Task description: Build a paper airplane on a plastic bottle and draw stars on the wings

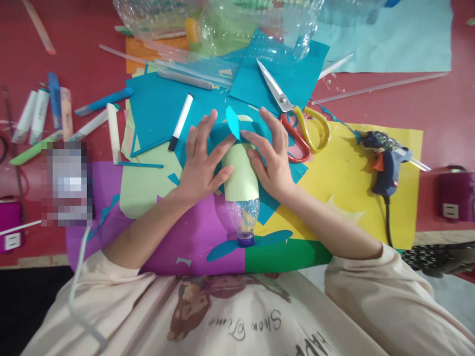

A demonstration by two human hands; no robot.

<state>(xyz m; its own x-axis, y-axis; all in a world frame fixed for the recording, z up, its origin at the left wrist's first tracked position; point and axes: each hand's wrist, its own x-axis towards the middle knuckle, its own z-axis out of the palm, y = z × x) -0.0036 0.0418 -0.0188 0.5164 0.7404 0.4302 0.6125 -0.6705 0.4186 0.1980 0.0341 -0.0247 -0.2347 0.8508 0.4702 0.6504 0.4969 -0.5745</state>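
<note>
A plastic bottle [242, 184] wrapped in pale green paper lies in front of me, its purple cap [245, 241] toward my body. A teal paper strip [237, 129] is draped over its far end, with a rounded teal flap standing up. My left hand [202, 160] lies on the bottle's left side, fingers spread flat and pressing the teal paper. My right hand [270, 153] presses the teal strip on the right side, fingers stretched out. A teal propeller-shaped piece [270, 239] sits under the cap.
Scissors [293, 113] with red and yellow handles lie just right of my right hand. A blue glue gun [384, 160] rests on yellow paper [356, 198]. A black-and-white marker [180, 121], teal sheets [156, 111], pens [37, 113] and clear plastic bottles [222, 24] crowd the far side.
</note>
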